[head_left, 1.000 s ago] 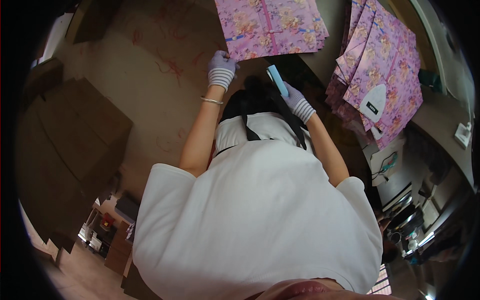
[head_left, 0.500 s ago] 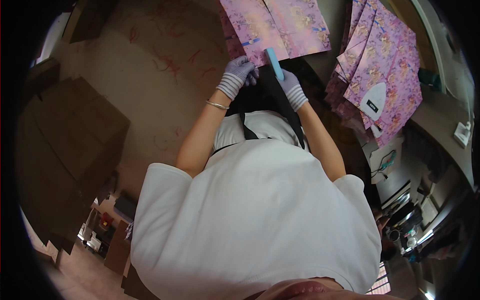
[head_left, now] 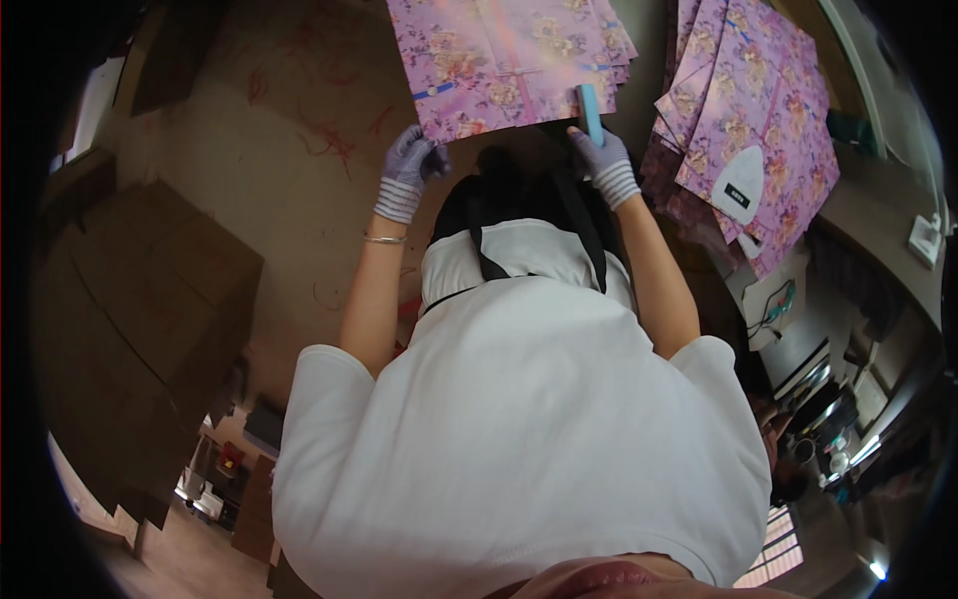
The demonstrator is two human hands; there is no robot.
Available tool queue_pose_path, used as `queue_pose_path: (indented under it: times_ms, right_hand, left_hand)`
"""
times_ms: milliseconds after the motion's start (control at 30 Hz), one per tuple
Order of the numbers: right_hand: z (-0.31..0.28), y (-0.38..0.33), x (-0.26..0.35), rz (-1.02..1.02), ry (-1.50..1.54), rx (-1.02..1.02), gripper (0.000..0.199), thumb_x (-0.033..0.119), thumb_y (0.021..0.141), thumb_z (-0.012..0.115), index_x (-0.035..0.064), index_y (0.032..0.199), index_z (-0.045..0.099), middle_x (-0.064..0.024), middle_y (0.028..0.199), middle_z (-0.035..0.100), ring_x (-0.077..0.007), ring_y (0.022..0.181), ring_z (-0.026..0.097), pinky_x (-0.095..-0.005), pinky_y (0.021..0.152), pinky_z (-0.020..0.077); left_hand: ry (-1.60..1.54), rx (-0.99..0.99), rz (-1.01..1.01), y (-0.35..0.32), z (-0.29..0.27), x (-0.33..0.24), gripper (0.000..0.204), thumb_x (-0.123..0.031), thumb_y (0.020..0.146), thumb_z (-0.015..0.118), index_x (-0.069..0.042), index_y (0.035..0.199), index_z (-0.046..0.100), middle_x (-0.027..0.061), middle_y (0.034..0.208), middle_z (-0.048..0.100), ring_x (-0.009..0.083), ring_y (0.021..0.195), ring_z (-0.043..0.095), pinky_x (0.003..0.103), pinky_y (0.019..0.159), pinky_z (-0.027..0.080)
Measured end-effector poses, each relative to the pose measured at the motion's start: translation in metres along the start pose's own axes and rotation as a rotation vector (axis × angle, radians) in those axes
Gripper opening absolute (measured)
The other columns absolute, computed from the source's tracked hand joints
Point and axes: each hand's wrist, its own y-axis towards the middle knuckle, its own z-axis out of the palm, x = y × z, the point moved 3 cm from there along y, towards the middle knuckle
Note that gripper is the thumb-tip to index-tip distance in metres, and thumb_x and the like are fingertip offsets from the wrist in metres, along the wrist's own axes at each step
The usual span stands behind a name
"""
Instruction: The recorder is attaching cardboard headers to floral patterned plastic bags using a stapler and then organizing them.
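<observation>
Floral sheets (head_left: 504, 60) lay layered at a table (head_left: 652, 45) in the head view, the left hand (head_left: 407, 160) half-curled at their near-left corner, its grip unclear, the right hand (head_left: 601, 155) wrapped around a light-blue tool (head_left: 590, 112) by the near-right edge. A loosely pinched corner could have let the layers slide apart; a tool held askew could have creased them.

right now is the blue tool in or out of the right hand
In: the right hand grips the blue tool, whose top juts out.
</observation>
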Motion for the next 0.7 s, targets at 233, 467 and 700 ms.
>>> queue_pose_path:
  times_ms: [233, 467, 700]
  right_hand:
    - [0.031, -0.018, 0.013, -0.031, -0.114, -0.004, 0.034, 0.034, 0.076, 0.063, 0.0007, 0.077, 0.054, -0.0036, 0.058, 0.051, -0.0106, 0.05, 0.045, -0.0268, 0.049, 0.0392]
    - [-0.018, -0.051, -0.042, -0.146, -0.15, 0.226, 0.035, 0.027, 0.075, 0.065, 0.0032, 0.095, 0.051, -0.0039, 0.074, 0.057, -0.0099, 0.058, 0.05, -0.0241, 0.057, 0.0438]
    - [-0.056, -0.047, -0.066, -0.017, 0.02, 0.007, 0.026, 0.021, 0.076, 0.063, 0.0044, 0.093, 0.052, -0.0029, 0.078, 0.056, -0.0099, 0.066, 0.051, -0.0247, 0.059, 0.0442]
  left_hand:
    - [-0.106, 0.064, 0.154, 0.04, 0.067, 0.053, 0.029, -0.016, 0.084, 0.054, -0.001, 0.108, 0.05, 0.0082, 0.09, 0.055, 0.0206, 0.09, 0.055, 0.033, 0.072, 0.048]
    - [-0.082, -0.146, -0.088, 0.041, -0.137, 0.056, 0.034, -0.026, 0.081, 0.05, -0.001, 0.104, 0.052, 0.0103, 0.102, 0.055, 0.02, 0.091, 0.052, 0.036, 0.085, 0.043]
    - [-0.874, -0.119, 0.052, 0.046, -0.071, 0.011, 0.06, -0.051, 0.082, 0.04, -0.001, 0.115, 0.042, 0.0182, 0.126, 0.038, 0.0343, 0.118, 0.035, 0.051, 0.098, 0.027]
